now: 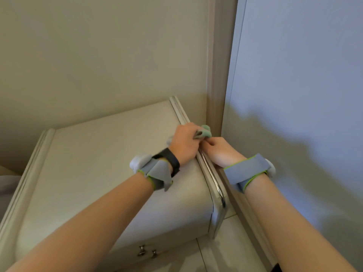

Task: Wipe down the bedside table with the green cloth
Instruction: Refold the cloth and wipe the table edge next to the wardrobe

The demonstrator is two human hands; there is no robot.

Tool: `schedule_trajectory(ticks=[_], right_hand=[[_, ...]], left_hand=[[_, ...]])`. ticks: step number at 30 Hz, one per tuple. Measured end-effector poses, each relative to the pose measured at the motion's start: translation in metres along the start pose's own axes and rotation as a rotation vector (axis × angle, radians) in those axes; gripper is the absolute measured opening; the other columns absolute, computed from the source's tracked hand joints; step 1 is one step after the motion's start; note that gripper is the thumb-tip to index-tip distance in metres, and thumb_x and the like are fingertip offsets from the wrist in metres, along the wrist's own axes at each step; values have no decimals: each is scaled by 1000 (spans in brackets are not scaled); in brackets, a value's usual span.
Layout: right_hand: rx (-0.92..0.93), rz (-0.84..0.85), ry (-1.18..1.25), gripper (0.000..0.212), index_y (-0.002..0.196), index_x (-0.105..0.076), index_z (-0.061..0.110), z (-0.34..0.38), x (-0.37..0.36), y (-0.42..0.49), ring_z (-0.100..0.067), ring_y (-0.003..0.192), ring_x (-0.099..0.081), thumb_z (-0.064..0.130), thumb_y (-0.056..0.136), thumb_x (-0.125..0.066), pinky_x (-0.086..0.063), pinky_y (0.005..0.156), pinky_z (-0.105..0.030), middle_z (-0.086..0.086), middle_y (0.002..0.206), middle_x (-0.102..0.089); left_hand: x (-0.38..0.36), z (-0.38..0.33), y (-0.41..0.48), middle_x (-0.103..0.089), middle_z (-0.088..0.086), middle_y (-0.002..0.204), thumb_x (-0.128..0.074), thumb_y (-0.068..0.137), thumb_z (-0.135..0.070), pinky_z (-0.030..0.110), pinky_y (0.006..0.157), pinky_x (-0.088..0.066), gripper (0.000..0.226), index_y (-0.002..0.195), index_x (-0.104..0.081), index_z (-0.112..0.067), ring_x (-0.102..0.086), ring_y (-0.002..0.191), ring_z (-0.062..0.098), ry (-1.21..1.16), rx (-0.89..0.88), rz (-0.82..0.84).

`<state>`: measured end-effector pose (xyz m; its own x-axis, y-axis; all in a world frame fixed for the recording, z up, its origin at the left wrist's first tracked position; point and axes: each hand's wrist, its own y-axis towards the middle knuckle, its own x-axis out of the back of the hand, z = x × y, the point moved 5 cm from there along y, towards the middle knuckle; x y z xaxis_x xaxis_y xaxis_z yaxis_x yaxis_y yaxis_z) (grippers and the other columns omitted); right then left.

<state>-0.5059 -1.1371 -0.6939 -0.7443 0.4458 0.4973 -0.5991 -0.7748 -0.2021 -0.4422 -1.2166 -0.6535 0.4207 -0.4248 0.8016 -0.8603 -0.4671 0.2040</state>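
Note:
The cream bedside table (94, 163) fills the lower left, its top bare and its moulded right edge running toward the wall corner. My left hand (185, 143) rests on that right edge, fingers closed around the green cloth (204, 131), which bunches out past my fingertips. My right hand (222, 151) sits just beyond the table's edge, lower down in the gap beside the table, its fingers curled against the cloth; whether it grips the cloth is hidden. Both wrists wear grey straps.
A beige wall (98, 55) stands behind the table. A pale blue-white panel (294, 75) with a wooden frame (216, 75) rises close on the right, leaving a narrow gap. Two metal drawer knobs (146, 252) show on the table's front. Tiled floor (225, 242) lies below.

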Motion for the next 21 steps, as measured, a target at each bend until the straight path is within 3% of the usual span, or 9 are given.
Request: schedule_trajectory(ticks=[2,5,8,10,12,15,18,21], right_hand=[[-74,101,148,34,85,-63,8,-9,2,-7,-16,71,-51,22,100,-37,-37,53,-21,-4,72,-57],[-231,273,458,32,108,-64,19,-23,1,-17,-9,75,-62,14,102,-32,-51,55,-19,4,86,-67],[-290,310,563,34,104,-65,9,-30,-2,-20,-15,78,-65,-3,94,-34,-58,63,-19,-6,90,-68],[-344,283,630,27,99,-65,0,-32,-2,-24,-18,77,-66,-5,90,-40,-58,65,-21,-13,90,-67],[-398,238,709,23,90,-62,-1,-39,-1,-26,-16,64,-67,-5,92,-39,-57,55,-22,-13,81,-66],[-445,202,887,31,80,-56,-1,-42,2,-33,-14,46,-66,-9,94,-30,-52,41,-21,-12,59,-66],[-430,237,928,25,89,-60,-3,-42,2,-41,-16,56,-70,-7,93,-36,-59,53,-26,-12,72,-69],[-416,290,894,18,96,-64,-5,-38,4,-52,-19,69,-72,-3,91,-46,-61,64,-27,-13,86,-68]], left_hand=[[0,-2,0,-70,18,105,-52,90,-3,36,89,-44,25,101,-74,-5,-62,101,33,50,-11,2],[1,12,31,-69,19,108,-48,95,-11,36,92,-44,26,102,-70,0,-62,105,35,99,160,10],[-1,11,31,-69,17,105,-44,93,-8,37,89,-42,25,97,-69,-5,-60,105,35,171,207,-14],[-6,-3,6,-72,10,95,-44,82,-4,39,87,-46,31,90,-73,-13,-64,98,30,134,115,-14],[-11,-25,-33,-74,9,84,-48,74,-3,38,79,-49,31,83,-76,-14,-67,85,29,41,-5,27],[-13,-48,-73,-73,14,86,-50,74,2,37,78,-46,33,89,-77,-8,-63,83,31,8,-70,103],[-7,-52,-55,-67,17,78,-52,74,6,38,75,-41,23,74,-69,-10,-62,80,34,136,-89,87],[-3,-43,-34,-55,11,73,-51,75,6,36,72,-31,28,69,-53,-21,-56,78,31,211,28,7]])
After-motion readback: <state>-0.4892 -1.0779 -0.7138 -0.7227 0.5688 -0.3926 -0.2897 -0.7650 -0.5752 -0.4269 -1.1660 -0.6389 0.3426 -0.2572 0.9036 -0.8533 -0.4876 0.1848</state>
